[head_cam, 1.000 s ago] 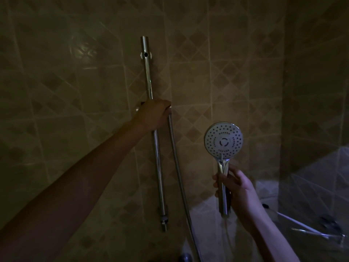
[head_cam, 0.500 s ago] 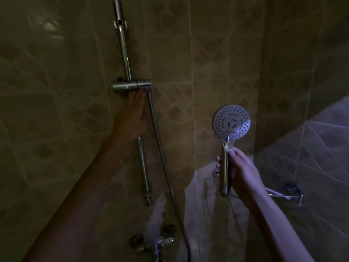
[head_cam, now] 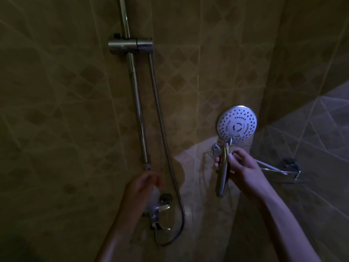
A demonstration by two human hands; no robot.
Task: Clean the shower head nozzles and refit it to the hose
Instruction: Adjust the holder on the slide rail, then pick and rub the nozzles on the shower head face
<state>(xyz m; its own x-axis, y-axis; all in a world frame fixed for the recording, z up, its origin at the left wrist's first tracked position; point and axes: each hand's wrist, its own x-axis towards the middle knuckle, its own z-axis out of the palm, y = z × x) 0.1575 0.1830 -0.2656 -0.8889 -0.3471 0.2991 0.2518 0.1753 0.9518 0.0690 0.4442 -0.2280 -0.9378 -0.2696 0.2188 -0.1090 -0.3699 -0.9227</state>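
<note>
1. Tiled wall (head_cam: 217, 59): tan tiles with a diamond pattern, dimly lit, meeting a second wall in a corner at the right. It carries all the fittings below.
2. Slide rail (head_cam: 136, 103): chrome bar, upright on the wall and leaning slightly, its lower end fixed just above the left hand.
3. Hose (head_cam: 160, 118): metal, hanging from the right end of the rail bracket, running down beside the rail, then looping under the tap. Its upper end sits in the bracket, apart from the shower head.
4. Left hand (head_cam: 141, 188): blurred, low at centre, just in front of the tap and near the foot of the rail. Whether its fingers are straight or curled cannot be told; nothing shows in it.
5. Right hand (head_cam: 243, 171): fingers and thumb curled round the handle of the shower head, gripping it upright.
6. Shower head (head_cam: 236, 126): round pale face with rings of dark nozzles, turned toward the camera, held right of the hose and well apart from it. Its chrome handle points down, its lower end free.
7. Wire shelf (head_cam: 279, 168): chrome, in the corner behind the right hand.
8. Rail bracket (head_cam: 130, 45): chrome slider clamped across the rail near the top.
9. Tap (head_cam: 160, 208): chrome mixer on the wall, partly hidden by the left hand.
</note>
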